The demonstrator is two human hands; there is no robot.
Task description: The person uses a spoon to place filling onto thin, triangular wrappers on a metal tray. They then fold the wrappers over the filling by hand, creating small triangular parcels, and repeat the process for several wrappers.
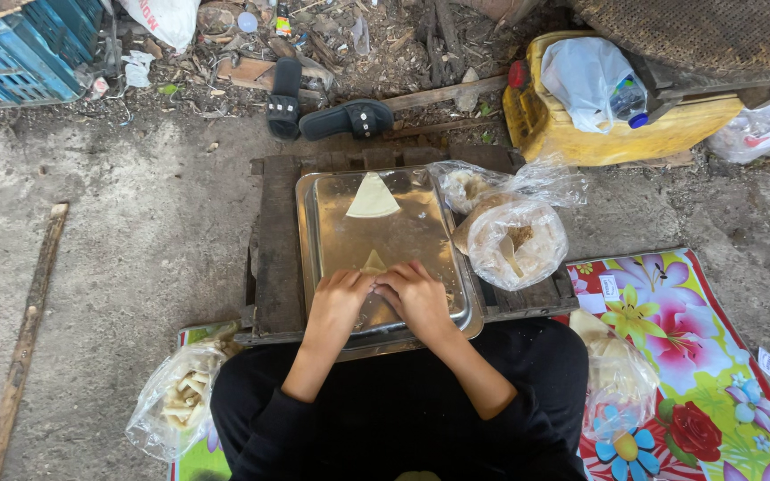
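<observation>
I'm pressing my left hand (339, 294) and right hand (416, 294), fingers clamped together on the wrapper (373, 262); squeezing harder risks tearing it on the metal tray (385, 236).

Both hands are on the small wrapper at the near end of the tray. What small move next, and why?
Probably keep rolling the wrapper forward under the fingertips: left hand and right hand are pressed together on it, only its pointed tip shows, and the metal tray ahead lies bare up to the second wrapper.
</observation>
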